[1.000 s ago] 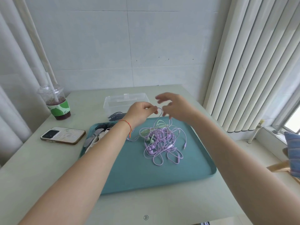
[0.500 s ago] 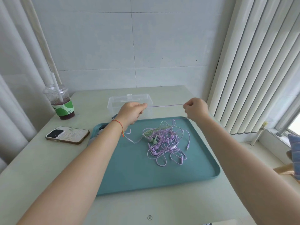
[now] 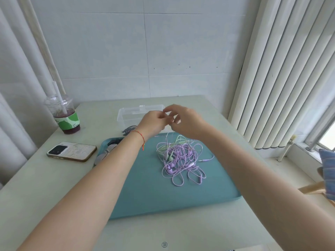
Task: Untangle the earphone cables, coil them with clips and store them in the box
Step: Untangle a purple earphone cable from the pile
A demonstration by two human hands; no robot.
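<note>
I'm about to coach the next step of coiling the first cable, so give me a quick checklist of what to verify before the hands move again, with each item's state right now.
1. Cable end in hand: left hand and right hand meet above the tray's far edge; the grip itself is blurred: cannot tell.
2. Strand free of the earphone tangle: cables still run from the hands into the pile: not ok.
3. Tangle lies on the teal tray: ok.
4. Clear box open and within reach behind the hands: ok.
5. Clips at the tray's left edge, partly hidden by the left forearm: ok.
6. Drink cup upright, apart from the cables: ok.
</note>
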